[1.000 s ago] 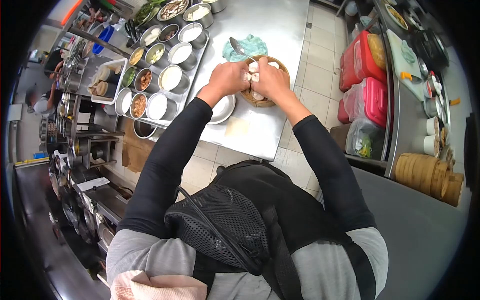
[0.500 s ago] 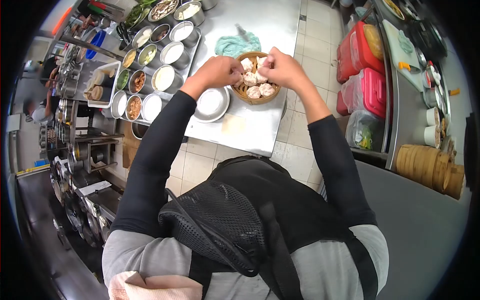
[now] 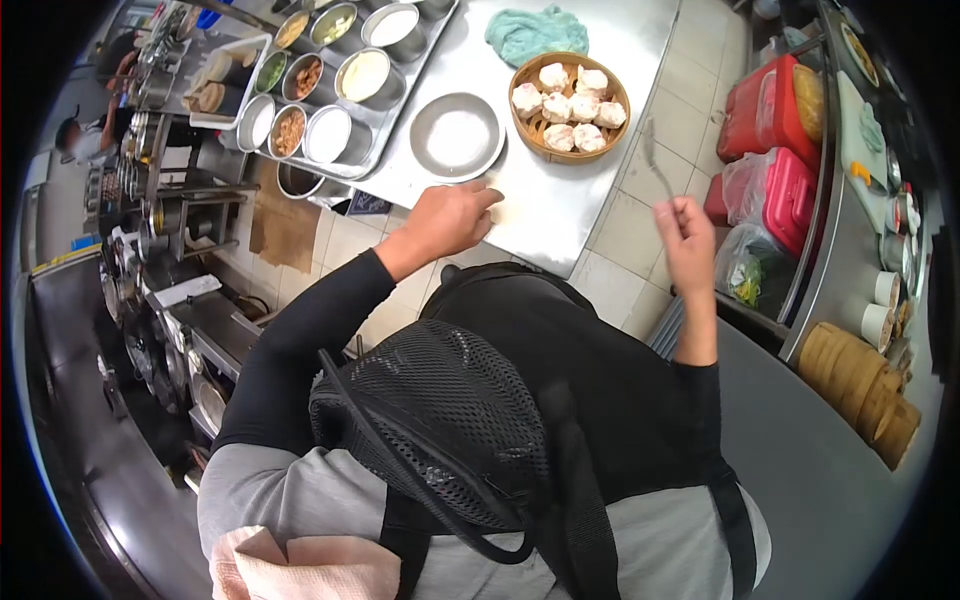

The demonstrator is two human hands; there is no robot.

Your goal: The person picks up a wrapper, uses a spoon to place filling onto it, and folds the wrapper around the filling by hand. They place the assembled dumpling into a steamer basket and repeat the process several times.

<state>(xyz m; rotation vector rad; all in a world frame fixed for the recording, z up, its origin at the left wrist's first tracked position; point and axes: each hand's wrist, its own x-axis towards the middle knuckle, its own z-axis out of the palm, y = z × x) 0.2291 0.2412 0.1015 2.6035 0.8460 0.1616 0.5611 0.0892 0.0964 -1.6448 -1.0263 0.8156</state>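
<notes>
My left hand (image 3: 447,222) is over the table's front edge, its fingers curled together beside a pale yellowish square (image 3: 508,214); what they hold, if anything, is hidden. Out to the right, over the floor, my right hand (image 3: 687,238) pinches a thin grey metal tool (image 3: 655,160), blurred and pointing away from me. A round bamboo steamer (image 3: 570,155) with several pleated dumplings (image 3: 584,108) sits on the steel table (image 3: 560,225). Left of it stands a shallow metal bowl (image 3: 457,137), whitish inside. A teal cloth (image 3: 538,36) lies behind the steamer.
A tray (image 3: 385,150) of metal cups with ingredients stands at the left of the table. Red boxes (image 3: 768,105) fill a shelf on the right, with stacked bamboo steamers (image 3: 850,385) nearer. Another person (image 3: 88,140) is at the far left.
Both hands have left the steamer. My left hand came back toward the table's front edge; my right hand swung out right and now holds the tool. The view has shifted.
</notes>
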